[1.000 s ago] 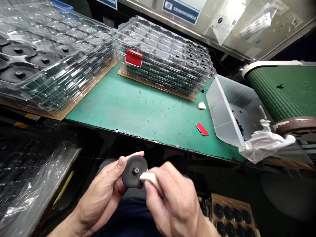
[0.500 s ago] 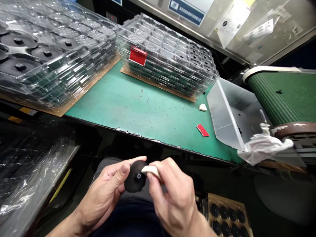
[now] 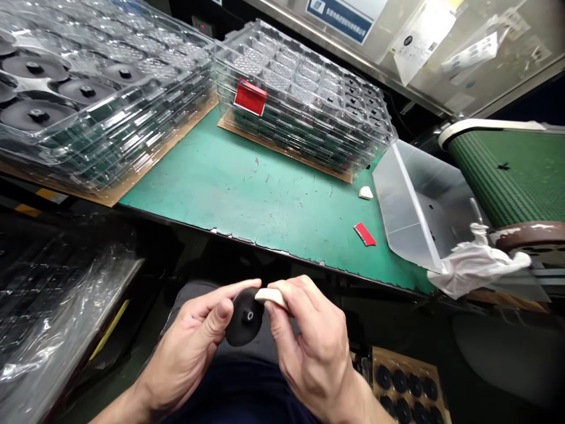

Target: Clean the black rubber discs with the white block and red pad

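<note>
Over my lap, my left hand grips a round black disc by its edge, with the thumb at the near side and the other fingers behind. A short hub with a pale ring at its tip sticks out of the disc's middle. My right hand pinches a cream-white block, perhaps an eraser or a piece of foam. The block's tip meets the disc's upper right rim, above the hub. Both hands are in front of the table edge, below its top.
Stacked clear plastic trays stand at the back; another stack at left holds black discs. A white scrap and a red strip lie on the green table. To the right are a translucent bin, a white cloth and a green conveyor.
The white block has shifted slightly up along the disc's rim with my right hand. My left hand keeps its hold on the disc. The whole view has shifted a little.
</note>
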`<state>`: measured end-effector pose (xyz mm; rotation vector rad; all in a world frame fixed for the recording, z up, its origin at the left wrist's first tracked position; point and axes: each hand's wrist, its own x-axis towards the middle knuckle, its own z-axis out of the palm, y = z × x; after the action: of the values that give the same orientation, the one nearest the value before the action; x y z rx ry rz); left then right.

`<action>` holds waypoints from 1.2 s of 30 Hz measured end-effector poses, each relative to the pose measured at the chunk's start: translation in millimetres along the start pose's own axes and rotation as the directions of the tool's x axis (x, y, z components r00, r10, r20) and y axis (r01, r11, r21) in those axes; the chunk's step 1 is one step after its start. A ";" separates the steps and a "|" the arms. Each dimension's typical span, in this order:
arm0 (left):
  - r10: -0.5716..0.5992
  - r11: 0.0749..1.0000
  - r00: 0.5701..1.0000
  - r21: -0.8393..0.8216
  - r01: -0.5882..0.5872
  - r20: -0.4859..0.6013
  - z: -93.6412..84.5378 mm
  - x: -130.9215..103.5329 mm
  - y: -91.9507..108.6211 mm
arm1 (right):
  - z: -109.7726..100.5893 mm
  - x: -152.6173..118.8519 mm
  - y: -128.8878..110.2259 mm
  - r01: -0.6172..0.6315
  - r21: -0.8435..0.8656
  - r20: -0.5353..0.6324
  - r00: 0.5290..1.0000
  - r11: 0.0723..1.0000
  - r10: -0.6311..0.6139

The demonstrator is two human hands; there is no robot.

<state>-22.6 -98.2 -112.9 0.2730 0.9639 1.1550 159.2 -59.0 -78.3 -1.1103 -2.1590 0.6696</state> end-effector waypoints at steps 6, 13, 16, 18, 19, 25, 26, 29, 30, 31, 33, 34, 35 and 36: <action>-0.248 0.960 0.954 -0.086 0.265 0.165 3.2 -1.1 1.4 | -19.6 23.6 2.6 0.378 -0.016 0.197 0.909 0.926 -0.368; -0.031 0.989 0.999 -0.144 0.025 -0.041 -3.9 -0.1 3.5 | 3.4 2.3 -4.4 -0.024 0.008 0.036 0.999 1.000 0.024; -0.083 0.987 0.996 -0.136 0.086 0.027 -9.0 3.1 1.6 | 2.3 3.2 -1.2 -0.001 -0.062 0.048 0.999 0.998 0.004; -0.176 0.972 0.978 -0.134 0.191 0.115 -10.5 5.3 -2.7 | -4.8 11.7 2.4 0.093 -0.094 0.115 0.990 0.991 -0.082; -0.231 0.958 0.960 -0.136 0.253 0.159 -10.6 6.2 -5.3 | -8.9 16.8 3.8 0.181 -0.081 0.168 0.972 0.980 -0.165; -0.179 0.933 0.972 -0.288 0.216 0.151 -8.2 12.5 -9.1 | -12.8 27.3 -1.7 0.248 -0.122 0.143 0.962 0.961 -0.231; -0.114 0.940 0.987 -0.309 0.144 0.112 -8.1 13.2 -6.9 | -9.3 24.3 -3.9 0.140 -0.114 0.078 0.988 0.984 -0.131; 0.007 0.950 0.999 -0.312 0.008 0.046 -9.1 13.5 0.2 | 2.2 14.5 -8.7 -0.040 0.003 0.020 0.999 0.999 0.040; 0.024 0.952 0.999 -0.306 -0.011 0.039 -9.9 12.9 1.6 | 5.1 12.4 -9.2 -0.046 0.021 0.029 0.999 0.999 0.045; 0.032 0.953 0.999 -0.301 -0.021 0.032 -10.9 12.3 2.4 | 7.1 11.1 -9.2 -0.043 0.015 0.029 0.999 0.999 0.043; 0.025 0.956 0.999 -0.292 -0.016 0.029 -13.2 11.1 2.1 | 8.6 10.6 -8.0 -0.045 -0.030 0.026 0.999 0.999 0.046; 0.011 0.958 0.999 -0.286 -0.001 0.032 -14.5 10.9 1.4 | 8.2 10.8 -7.1 -0.039 -0.044 0.035 0.999 0.998 0.041; -0.006 0.960 0.999 -0.281 0.016 0.037 -15.7 10.8 0.7 | 7.1 10.8 -6.0 -0.021 -0.043 0.048 0.999 0.999 0.023; -0.022 0.961 0.999 -0.275 0.033 0.043 -16.9 11.0 0.3 | 5.6 10.7 -4.9 0.009 -0.038 0.066 0.998 0.999 -0.006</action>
<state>-34.8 -93.3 -128.1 0.0568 0.7581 1.2378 147.6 -53.4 -75.8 -1.1137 -2.2392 0.6724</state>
